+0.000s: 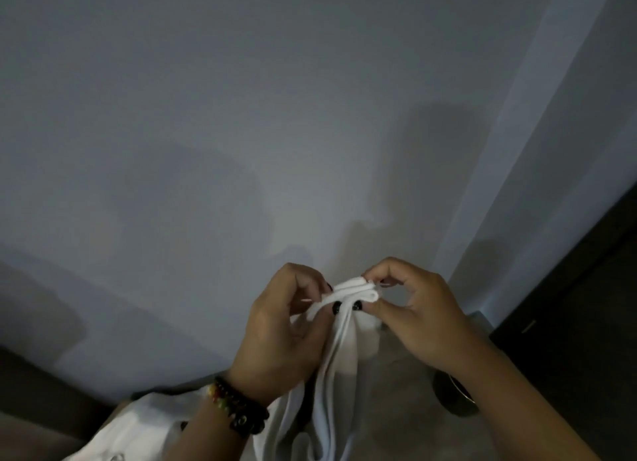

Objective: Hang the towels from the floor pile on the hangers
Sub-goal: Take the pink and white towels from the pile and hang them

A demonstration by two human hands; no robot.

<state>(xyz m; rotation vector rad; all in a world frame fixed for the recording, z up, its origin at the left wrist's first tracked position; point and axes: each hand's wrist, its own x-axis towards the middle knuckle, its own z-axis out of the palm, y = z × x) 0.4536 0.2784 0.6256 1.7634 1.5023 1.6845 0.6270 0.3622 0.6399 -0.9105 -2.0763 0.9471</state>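
Both wrists frame it: left hand (286, 326) and right hand (410, 309) pinch one towel's (351, 293) gathered edge; no hanger visible, hanging undone.

The 2 hands meet in the lower centre of the frame, the left hand (286, 326) to the left and the right hand (413, 315) to the right, with the bunched top of a towel (355, 293) pinched between their fingertips. The rest of that towel hangs straight down between the 2 forearms to the bottom edge. A beaded bracelet (238, 409) sits on the left wrist. More cloth (138, 426) lies at the lower left, behind and below that wrist. A round object (455, 398) lies on the floor (406, 391) at the lower right, partly behind the right forearm. The wall (241, 115) fills the upper frame behind everything; a door (586, 322) stands at the right edge
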